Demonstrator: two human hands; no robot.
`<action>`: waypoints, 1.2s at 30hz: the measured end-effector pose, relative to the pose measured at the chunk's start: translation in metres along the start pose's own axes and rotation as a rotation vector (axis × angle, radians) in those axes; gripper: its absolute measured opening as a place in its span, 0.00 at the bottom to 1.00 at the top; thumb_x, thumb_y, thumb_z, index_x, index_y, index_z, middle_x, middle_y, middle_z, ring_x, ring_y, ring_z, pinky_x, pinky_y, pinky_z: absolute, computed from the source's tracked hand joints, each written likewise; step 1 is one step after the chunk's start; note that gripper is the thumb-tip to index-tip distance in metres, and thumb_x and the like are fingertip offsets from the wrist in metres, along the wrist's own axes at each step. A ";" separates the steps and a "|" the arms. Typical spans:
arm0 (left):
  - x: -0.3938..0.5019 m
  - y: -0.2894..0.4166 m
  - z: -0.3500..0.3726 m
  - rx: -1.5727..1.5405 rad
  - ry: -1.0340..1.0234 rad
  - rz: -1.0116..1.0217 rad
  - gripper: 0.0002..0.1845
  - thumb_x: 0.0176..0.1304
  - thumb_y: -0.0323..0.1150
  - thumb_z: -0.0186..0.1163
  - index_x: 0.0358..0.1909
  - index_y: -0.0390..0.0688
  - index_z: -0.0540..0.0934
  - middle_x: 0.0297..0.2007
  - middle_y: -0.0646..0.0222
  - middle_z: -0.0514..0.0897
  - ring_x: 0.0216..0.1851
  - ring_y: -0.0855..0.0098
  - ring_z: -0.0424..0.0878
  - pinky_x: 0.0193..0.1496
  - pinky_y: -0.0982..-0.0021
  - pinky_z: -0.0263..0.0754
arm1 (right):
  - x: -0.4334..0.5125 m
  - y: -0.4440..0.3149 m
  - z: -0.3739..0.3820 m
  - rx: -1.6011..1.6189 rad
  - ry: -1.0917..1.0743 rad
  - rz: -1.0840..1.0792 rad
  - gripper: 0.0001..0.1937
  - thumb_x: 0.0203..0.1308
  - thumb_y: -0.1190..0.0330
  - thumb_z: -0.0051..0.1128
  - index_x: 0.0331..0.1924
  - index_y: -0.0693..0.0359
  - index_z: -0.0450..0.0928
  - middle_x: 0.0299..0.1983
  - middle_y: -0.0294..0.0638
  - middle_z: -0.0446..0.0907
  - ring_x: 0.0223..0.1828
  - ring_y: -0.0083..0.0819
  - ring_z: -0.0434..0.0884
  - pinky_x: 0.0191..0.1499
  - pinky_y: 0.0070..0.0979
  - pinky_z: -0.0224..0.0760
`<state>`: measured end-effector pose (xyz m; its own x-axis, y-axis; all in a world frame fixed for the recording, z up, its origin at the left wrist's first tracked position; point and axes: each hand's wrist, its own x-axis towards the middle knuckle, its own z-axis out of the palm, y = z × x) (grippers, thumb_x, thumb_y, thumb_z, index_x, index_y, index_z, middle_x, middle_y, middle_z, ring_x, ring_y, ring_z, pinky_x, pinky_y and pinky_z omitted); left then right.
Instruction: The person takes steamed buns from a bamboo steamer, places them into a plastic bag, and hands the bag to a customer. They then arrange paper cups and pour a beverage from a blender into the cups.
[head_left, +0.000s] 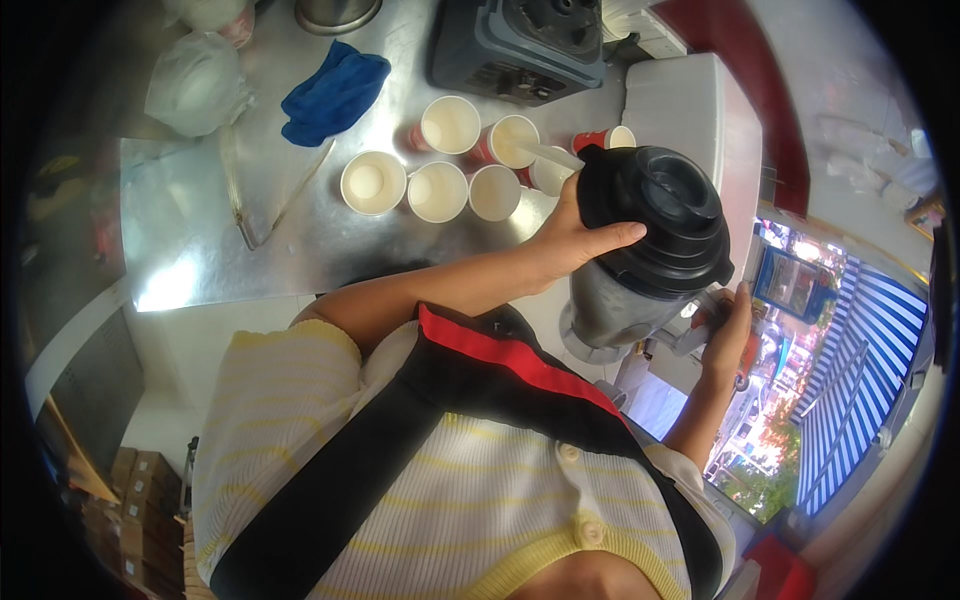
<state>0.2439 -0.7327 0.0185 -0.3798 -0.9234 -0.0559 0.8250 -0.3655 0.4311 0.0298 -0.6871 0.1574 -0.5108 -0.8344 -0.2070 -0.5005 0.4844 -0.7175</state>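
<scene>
My left hand grips the upper side of a blender jug, its thumb lying on the black lid. At the jug's handle, my right hand is closed around the grip. The jug is tilted, and a pale streak, apparently liquid, runs between the lid's edge and a red and white paper cup. Several more paper cups stand around that cup on the steel counter. Pale contents show in some. Much of the jug is hidden by its lid.
A dark blender base stands behind the cups, with a white box-shaped unit to its right. Further left are a blue cloth, metal tongs, a plastic bag and a metal container. The counter's front edge lies under my left arm.
</scene>
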 end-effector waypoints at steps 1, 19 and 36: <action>0.000 0.001 0.001 -0.003 -0.003 0.000 0.38 0.52 0.36 0.68 0.62 0.43 0.58 0.56 0.68 0.67 0.60 0.72 0.63 0.63 0.68 0.56 | -0.001 -0.001 0.000 -0.002 -0.006 -0.004 0.25 0.64 0.48 0.38 0.23 0.63 0.72 0.14 0.38 0.69 0.15 0.25 0.69 0.21 0.20 0.59; -0.002 -0.002 0.003 -0.033 0.000 -0.083 0.45 0.51 0.39 0.69 0.64 0.43 0.50 0.59 0.66 0.59 0.63 0.70 0.56 0.66 0.66 0.51 | -0.011 -0.026 0.002 -0.156 0.025 -0.052 0.33 0.66 0.45 0.29 0.17 0.64 0.72 0.10 0.38 0.68 0.13 0.22 0.66 0.20 0.18 0.55; 0.000 -0.004 0.007 -0.072 -0.039 -0.074 0.49 0.51 0.41 0.69 0.66 0.41 0.46 0.62 0.64 0.55 0.65 0.68 0.52 0.67 0.65 0.48 | -0.015 -0.035 -0.013 -0.177 0.038 -0.047 0.32 0.62 0.39 0.35 0.29 0.65 0.71 0.15 0.37 0.66 0.16 0.22 0.66 0.21 0.17 0.54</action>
<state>0.2378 -0.7299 0.0225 -0.4561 -0.8885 -0.0492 0.8214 -0.4417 0.3609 0.0456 -0.6883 0.1945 -0.5085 -0.8483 -0.1479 -0.6381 0.4865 -0.5968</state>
